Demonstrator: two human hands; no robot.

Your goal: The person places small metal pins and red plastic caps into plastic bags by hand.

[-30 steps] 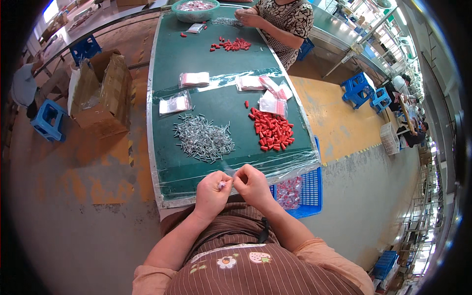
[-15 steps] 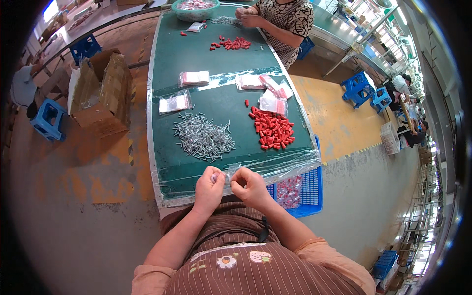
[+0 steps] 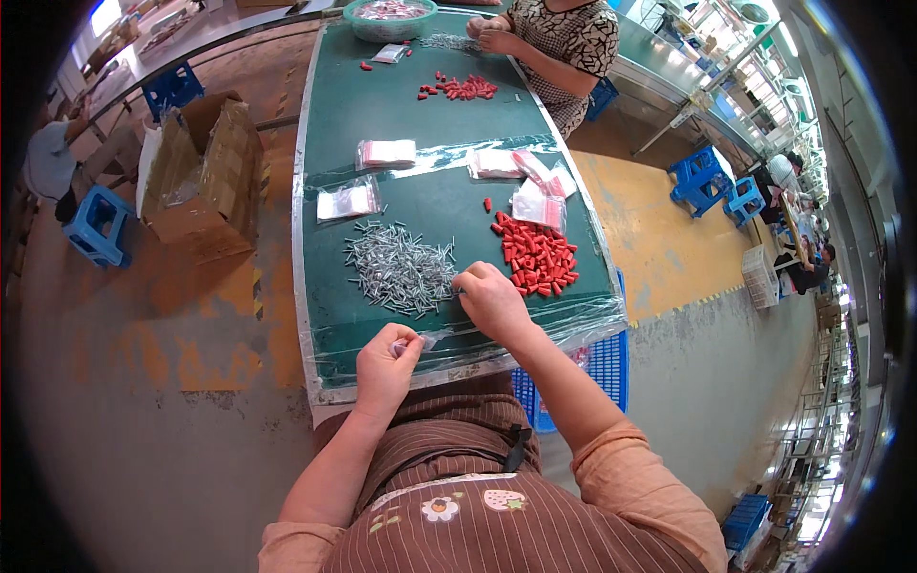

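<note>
My left hand (image 3: 385, 368) is closed around a small clear plastic bag (image 3: 429, 339), which sticks out past the thumb at the table's near edge. Bent over the right side of a heap of silver metal screws or pins (image 3: 401, 269), my right hand (image 3: 491, 301) has its fingertips drawn together. What lies between those fingertips is hidden. Just beyond and to the right of that hand is a pile of red tapered plastic plugs (image 3: 537, 254). Packs of flat clear zip bags (image 3: 349, 201) lie behind the metal heap, and more bags (image 3: 539, 206) rest behind the red pile.
The green table (image 3: 382, 105) has clear film along its near edge. A blue basket (image 3: 608, 368) stands below its right corner. Across the table a person (image 3: 564, 57) works beside a green basin (image 3: 390, 24). An open cardboard box (image 3: 205, 181) stands on the left.
My hands have separated. The right one has reached forward to the edge of the metal heap, while the left has drawn slightly left, keeping the clear bag.
</note>
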